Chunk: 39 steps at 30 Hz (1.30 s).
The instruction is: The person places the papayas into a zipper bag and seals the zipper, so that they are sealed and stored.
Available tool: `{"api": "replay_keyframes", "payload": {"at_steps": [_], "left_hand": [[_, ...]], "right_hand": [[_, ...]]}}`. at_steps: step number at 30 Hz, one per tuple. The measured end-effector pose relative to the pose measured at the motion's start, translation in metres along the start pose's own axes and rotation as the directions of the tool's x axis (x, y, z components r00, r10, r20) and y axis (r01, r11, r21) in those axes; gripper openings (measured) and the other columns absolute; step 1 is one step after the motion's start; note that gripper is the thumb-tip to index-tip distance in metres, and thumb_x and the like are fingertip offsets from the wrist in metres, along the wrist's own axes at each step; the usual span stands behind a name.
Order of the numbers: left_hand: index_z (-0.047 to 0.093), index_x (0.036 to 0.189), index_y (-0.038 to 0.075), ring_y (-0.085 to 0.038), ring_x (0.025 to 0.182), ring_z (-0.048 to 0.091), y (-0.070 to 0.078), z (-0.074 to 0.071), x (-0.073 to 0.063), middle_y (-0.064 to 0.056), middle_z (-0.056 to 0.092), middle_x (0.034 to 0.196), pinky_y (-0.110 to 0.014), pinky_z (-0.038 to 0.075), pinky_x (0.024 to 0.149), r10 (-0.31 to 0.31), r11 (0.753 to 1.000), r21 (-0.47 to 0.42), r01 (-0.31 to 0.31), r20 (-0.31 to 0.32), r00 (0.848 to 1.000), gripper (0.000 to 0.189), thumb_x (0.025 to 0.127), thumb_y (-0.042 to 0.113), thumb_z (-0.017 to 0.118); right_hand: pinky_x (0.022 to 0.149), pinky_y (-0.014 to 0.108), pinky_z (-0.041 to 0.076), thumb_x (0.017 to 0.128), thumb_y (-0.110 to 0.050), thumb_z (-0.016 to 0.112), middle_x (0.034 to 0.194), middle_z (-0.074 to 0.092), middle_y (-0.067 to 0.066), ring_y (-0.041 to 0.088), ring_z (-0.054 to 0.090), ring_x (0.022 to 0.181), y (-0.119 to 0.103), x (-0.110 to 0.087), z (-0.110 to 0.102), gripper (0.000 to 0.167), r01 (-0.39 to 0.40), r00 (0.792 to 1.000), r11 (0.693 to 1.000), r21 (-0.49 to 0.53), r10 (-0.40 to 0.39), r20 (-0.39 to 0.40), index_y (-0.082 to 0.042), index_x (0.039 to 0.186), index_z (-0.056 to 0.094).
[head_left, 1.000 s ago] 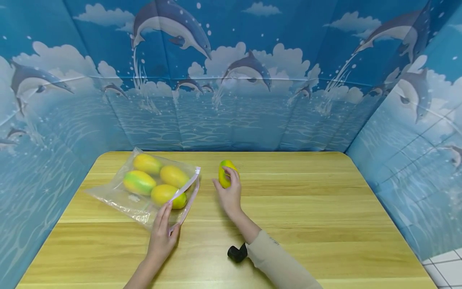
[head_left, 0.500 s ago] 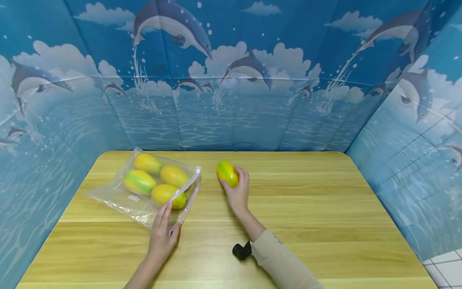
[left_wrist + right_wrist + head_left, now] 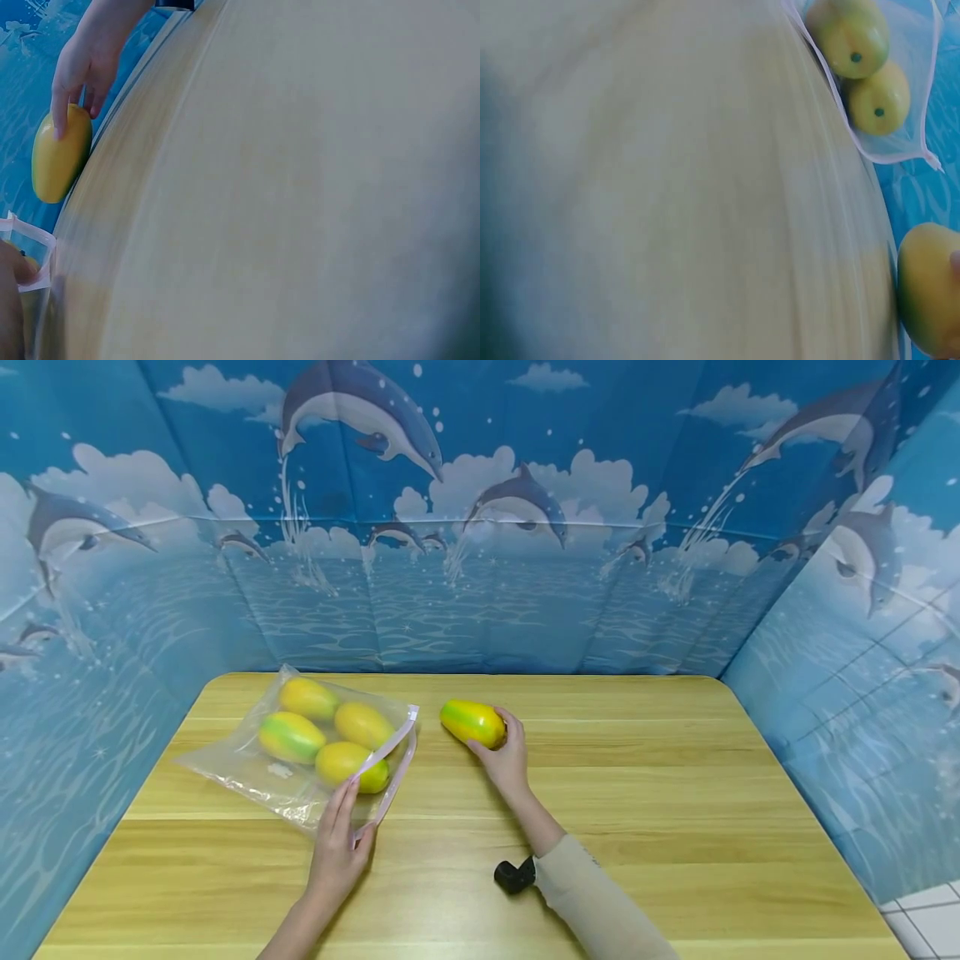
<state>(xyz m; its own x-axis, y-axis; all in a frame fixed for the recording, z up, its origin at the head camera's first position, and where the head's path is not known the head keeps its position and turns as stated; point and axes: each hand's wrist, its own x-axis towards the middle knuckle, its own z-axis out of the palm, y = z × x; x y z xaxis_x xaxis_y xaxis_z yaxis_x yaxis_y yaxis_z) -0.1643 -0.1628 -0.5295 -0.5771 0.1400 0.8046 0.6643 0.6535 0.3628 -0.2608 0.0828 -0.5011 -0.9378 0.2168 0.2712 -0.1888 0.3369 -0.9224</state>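
A mango [image 3: 471, 723], yellow with a green streak, is gripped at its right end by my right hand [image 3: 507, 767], thumb on the near side and fingers on the far side. It lies sideways, its free end toward the bag. In the left wrist view the fingers reach down over the mango [image 3: 60, 161]. My left hand [image 3: 337, 852] holds the near corner of a clear zip bag [image 3: 281, 789] by its pale pink rim, and the mouth gapes toward the right. Several mangoes [image 3: 292, 737] lie inside; the right wrist view shows two mangoes [image 3: 877, 101] through the mouth.
The bag lies on the left part of a wooden table [image 3: 637, 793]. A dolphin-print curtain [image 3: 480, 602] hangs behind the table and along its sides. A black device [image 3: 514, 877] sits at the right wrist, beside the beige sleeve [image 3: 600, 902].
My right hand has shifted from around the mango's near side to its right end. The mango has turned from roughly upright in view to lying sideways. The left hand and bag have stayed put.
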Motion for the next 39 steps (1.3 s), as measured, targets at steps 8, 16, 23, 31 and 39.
{"api": "replay_keyframes", "payload": {"at_steps": [8,16,23,31,39], "left_hand": [[0.040,0.130,-0.011,-0.015,0.130,0.030,0.001,0.000,-0.001,-0.026,0.043,0.128,-0.023,0.025,0.112,-0.007,1.000,0.003,0.007,-0.005,1.000,0.077,0.058,-0.012,0.067],[0.040,0.129,-0.013,-0.015,0.130,0.030,0.000,0.001,-0.002,-0.027,0.044,0.128,-0.025,0.025,0.112,-0.005,1.000,0.002,0.005,-0.020,1.000,0.076,0.058,-0.010,0.066],[0.040,0.130,-0.012,-0.019,0.129,0.033,0.002,0.000,-0.002,-0.025,0.043,0.130,-0.024,0.024,0.112,-0.022,1.000,-0.007,0.022,-0.025,0.999,0.080,0.055,-0.013,0.068],[0.039,0.131,-0.010,-0.022,0.128,0.034,0.003,0.001,-0.003,-0.022,0.042,0.132,-0.024,0.023,0.113,-0.060,0.998,-0.008,0.060,-0.008,0.998,0.079,0.057,-0.013,0.068],[0.038,0.132,-0.009,-0.020,0.127,0.033,0.004,0.001,-0.003,-0.023,0.041,0.132,-0.021,0.023,0.112,-0.060,0.998,0.014,0.060,-0.011,0.998,0.079,0.058,-0.011,0.067]], "right_hand": [[0.093,0.040,0.046,0.072,-0.006,0.075,0.131,0.045,0.013,0.029,0.047,0.112,0.004,0.002,-0.008,0.066,-0.081,0.996,0.996,0.030,0.079,0.048,-0.006,0.130,0.044],[0.096,0.042,0.046,0.071,-0.005,0.075,0.130,0.044,0.015,0.031,0.048,0.110,0.001,0.002,-0.011,0.066,-0.110,0.993,0.990,0.084,0.106,0.054,-0.004,0.129,0.044],[0.094,0.041,0.048,0.071,-0.008,0.076,0.128,0.046,0.013,0.029,0.049,0.109,-0.003,-0.004,-0.013,0.066,-0.168,0.984,0.979,0.114,0.158,0.087,-0.006,0.129,0.045],[0.090,0.037,0.051,0.069,-0.014,0.079,0.126,0.050,0.007,0.026,0.052,0.105,-0.014,-0.018,-0.014,0.066,-0.232,0.959,0.968,0.091,0.212,0.188,-0.010,0.127,0.048],[0.093,0.037,0.050,0.069,-0.017,0.080,0.123,0.049,0.011,0.025,0.052,0.103,-0.028,-0.032,-0.015,0.066,-0.265,0.920,0.961,0.082,0.227,0.319,-0.009,0.126,0.048]]}}
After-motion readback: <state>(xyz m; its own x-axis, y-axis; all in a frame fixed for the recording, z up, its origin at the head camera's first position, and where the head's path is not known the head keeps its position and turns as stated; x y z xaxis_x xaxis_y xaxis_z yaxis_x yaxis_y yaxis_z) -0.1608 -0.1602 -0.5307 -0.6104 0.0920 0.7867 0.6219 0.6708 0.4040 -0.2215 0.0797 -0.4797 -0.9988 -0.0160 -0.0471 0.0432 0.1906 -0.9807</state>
